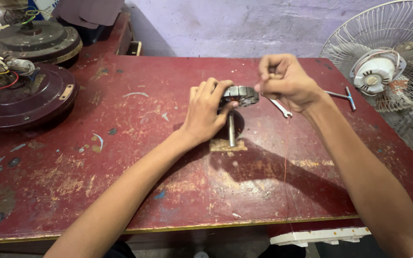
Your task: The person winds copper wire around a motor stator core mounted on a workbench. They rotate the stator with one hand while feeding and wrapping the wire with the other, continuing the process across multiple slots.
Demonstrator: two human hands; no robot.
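While left hand [207,111] grips stator [241,94], right hand [285,81] pinches copper wire [286,157], scuffed red table [120,157] (lilac wall [235,24]).

Two bare forearms, long and slim, entering from the bottom edge. No sleeves, no gloves anywhere along either arm. No watch, band or bracelet at the wrists. Left hand [206,112] bare, without rings on the visible fingers, nails short. Right hand [285,81] likewise bare and ringless, knuckles prominent. At the very bottom, between the arms, a sliver of dark clothing, too little to tell its kind. At the lower right corner, a tiny pale patch beside the elbow, unclear.
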